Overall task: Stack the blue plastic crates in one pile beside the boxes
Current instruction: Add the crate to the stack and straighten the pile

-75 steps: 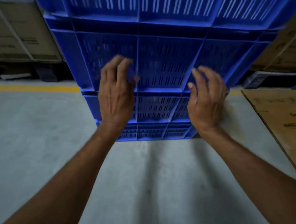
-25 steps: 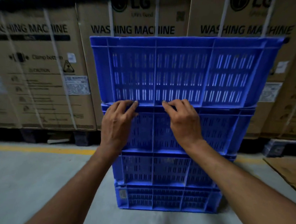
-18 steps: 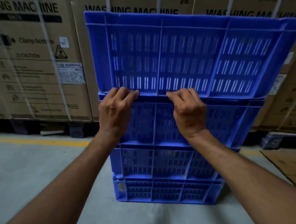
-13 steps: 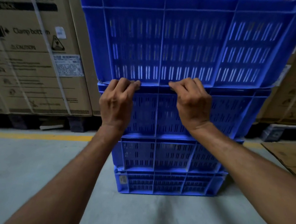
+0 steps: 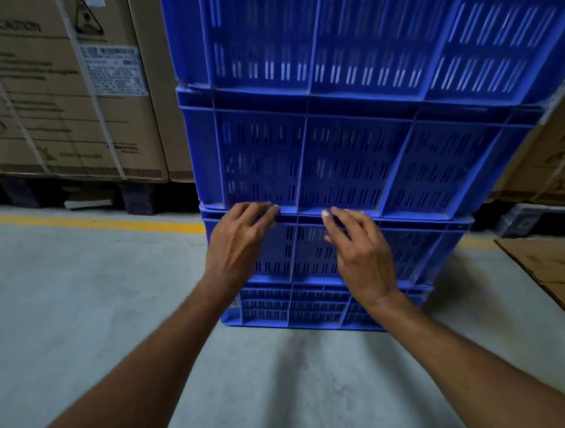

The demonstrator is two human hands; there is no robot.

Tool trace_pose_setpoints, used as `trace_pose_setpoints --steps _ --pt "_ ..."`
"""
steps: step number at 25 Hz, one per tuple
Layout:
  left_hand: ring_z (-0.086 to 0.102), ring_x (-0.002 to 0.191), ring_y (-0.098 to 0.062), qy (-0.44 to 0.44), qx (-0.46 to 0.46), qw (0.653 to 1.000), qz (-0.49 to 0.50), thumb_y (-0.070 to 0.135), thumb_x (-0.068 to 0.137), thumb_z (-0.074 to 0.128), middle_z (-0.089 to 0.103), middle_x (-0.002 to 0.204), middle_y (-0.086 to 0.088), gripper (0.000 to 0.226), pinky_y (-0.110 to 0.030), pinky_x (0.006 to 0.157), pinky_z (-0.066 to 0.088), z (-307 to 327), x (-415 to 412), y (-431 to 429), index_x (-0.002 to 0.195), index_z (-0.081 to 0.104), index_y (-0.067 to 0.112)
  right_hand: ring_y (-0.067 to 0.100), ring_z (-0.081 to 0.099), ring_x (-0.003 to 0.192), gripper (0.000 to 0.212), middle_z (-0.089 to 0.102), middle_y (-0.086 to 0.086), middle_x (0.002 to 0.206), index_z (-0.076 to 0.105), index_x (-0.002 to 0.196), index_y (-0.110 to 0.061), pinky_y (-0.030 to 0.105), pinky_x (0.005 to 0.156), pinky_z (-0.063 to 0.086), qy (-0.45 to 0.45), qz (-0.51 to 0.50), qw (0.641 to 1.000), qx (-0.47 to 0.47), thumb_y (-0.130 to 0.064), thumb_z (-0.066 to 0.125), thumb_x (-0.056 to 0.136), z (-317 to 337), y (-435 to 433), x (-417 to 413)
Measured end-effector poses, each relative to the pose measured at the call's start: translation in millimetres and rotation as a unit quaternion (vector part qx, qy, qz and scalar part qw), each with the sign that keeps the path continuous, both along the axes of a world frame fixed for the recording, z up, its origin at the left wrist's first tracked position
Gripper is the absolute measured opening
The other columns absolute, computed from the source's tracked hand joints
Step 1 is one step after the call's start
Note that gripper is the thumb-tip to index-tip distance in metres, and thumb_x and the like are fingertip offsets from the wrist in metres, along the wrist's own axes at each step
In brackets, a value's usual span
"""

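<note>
Several blue slotted plastic crates stand in one pile (image 5: 343, 164) on the concrete floor, right in front of large cardboard washing-machine boxes (image 5: 61, 78). The top crate (image 5: 367, 43) runs out of the frame above. My left hand (image 5: 239, 244) and my right hand (image 5: 361, 255) lie side by side against the front of the pile. Their fingers are spread and the fingertips touch the ledge between the second crate from the top (image 5: 343, 164) and the third crate (image 5: 305, 248). Neither hand holds anything.
A yellow line (image 5: 88, 223) crosses the floor at the left, along the foot of the boxes, which sit on dark pallets (image 5: 136, 198). A flat cardboard sheet (image 5: 549, 266) lies on the floor at the right. More boxes (image 5: 556, 154) stand behind on the right.
Both hands have dropped one crate lower on the pile and their fingers have spread. The view has moved closer and tilted down, so the top crate now runs off the frame.
</note>
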State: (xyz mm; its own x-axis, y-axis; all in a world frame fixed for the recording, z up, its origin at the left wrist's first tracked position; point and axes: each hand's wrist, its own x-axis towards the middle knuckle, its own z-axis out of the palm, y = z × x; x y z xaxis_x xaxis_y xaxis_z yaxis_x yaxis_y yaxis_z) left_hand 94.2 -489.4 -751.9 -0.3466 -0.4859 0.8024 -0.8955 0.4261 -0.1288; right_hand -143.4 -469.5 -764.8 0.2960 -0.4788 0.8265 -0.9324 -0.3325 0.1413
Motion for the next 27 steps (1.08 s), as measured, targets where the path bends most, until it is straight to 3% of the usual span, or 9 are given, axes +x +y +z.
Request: trace_pose_setpoints --steps 2,6,8,11,19,23,25,27 --pt "0.054 0.086 -0.029 0.032 -0.015 0.999 0.03 0.008 0.094 0.063 0.067 0.105 -0.008 0.028 -0.037 0.07 0.043 -9.3 -5.2 -6.6 0.121 0.069 0.013 0.029 0.058 0.103 0.037 0.068 0.008 0.117 0.065 0.128 -0.008 0.038 0.086 0.054 -0.003 -0.01 1.0 -0.013 0.002 0.065 0.093 -5.9 -15.7 -3.0" --pt "0.047 0.073 -0.026 0.016 -0.071 0.995 0.063 0.014 0.094 0.069 0.059 0.082 -0.005 0.002 -0.035 0.058 0.033 -5.9 -10.8 -14.3 0.095 0.07 0.016 0.025 0.057 0.082 0.013 0.065 0.005 0.089 0.073 0.103 -0.009 0.033 0.07 0.053 0.0 -0.026 0.997 -0.066 -0.003 0.069 0.093 4.2 -29.1 1.5" --pt "0.048 0.071 -0.024 0.019 -0.09 0.992 0.084 0.015 0.092 0.072 0.057 0.077 -0.003 0.007 -0.034 0.055 0.031 -6.1 -10.2 -15.0 0.087 0.068 0.018 0.024 0.054 0.075 0.007 0.061 0.005 0.079 0.071 0.09 -0.009 0.033 0.062 0.049 -0.022 -0.039 0.996 -0.075 -0.003 0.069 0.092 2.9 -28.9 5.1" --pt "0.049 0.069 -0.022 0.006 -0.11 0.988 0.106 0.016 0.094 0.071 0.057 0.075 -0.001 0.01 -0.033 0.052 0.03 -5.7 -9.6 -15.3 0.085 0.068 0.02 0.024 0.053 0.071 0.014 0.058 0.005 0.074 0.068 0.081 -0.01 0.032 0.058 0.046 -0.032 -0.05 0.993 -0.098 -0.006 0.067 0.095 3.1 -30.4 8.4" --pt "0.053 0.067 -0.022 -0.047 -0.127 0.987 0.081 0.015 0.096 0.067 0.06 0.077 -0.001 0.007 -0.033 0.047 0.034 -4.2 -2.6 -24.4 0.095 0.073 0.018 0.023 0.057 0.072 0.009 0.063 0.004 0.076 0.072 0.089 -0.009 0.031 0.058 0.052 0.014 -0.045 0.995 -0.089 -0.001 0.069 0.091 4.3 -37.2 4.1" --pt "0.052 0.068 -0.022 -0.027 -0.109 0.989 0.093 0.017 0.095 0.068 0.06 0.078 -0.001 0.004 -0.034 0.045 0.037 -2.4 -7.6 -24.6 0.093 0.07 0.019 0.024 0.059 0.076 0.013 0.064 0.005 0.081 0.072 0.098 -0.007 0.031 0.061 0.055 0.015 -0.036 0.997 -0.071 0.002 0.068 0.091 5.9 -38.5 6.1" --pt "0.053 0.073 -0.022 -0.019 -0.1 0.99 0.095 0.018 0.097 0.065 0.062 0.084 -0.001 0.006 -0.034 0.047 0.042 -6.3 -8.6 -19.9 0.099 0.07 0.019 0.025 0.06 0.087 0.021 0.067 0.005 0.094 0.07 0.111 -0.007 0.033 0.07 0.059 0.016 -0.031 0.997 -0.062 0.002 0.065 0.093 0.3 -31.5 2.2" --pt "0.055 0.088 -0.024 0.031 -0.084 0.993 0.077 0.02 0.102 0.058 0.065 0.103 -0.003 0.018 -0.032 0.063 0.049 -19.4 -12.7 -11.1 0.117 0.068 0.017 0.027 0.057 0.109 0.036 0.065 0.008 0.118 0.063 0.13 -0.007 0.033 0.091 0.056 -0.002 -0.009 0.999 -0.041 0.005 0.057 0.096 -17.0 -19.8 -6.6"
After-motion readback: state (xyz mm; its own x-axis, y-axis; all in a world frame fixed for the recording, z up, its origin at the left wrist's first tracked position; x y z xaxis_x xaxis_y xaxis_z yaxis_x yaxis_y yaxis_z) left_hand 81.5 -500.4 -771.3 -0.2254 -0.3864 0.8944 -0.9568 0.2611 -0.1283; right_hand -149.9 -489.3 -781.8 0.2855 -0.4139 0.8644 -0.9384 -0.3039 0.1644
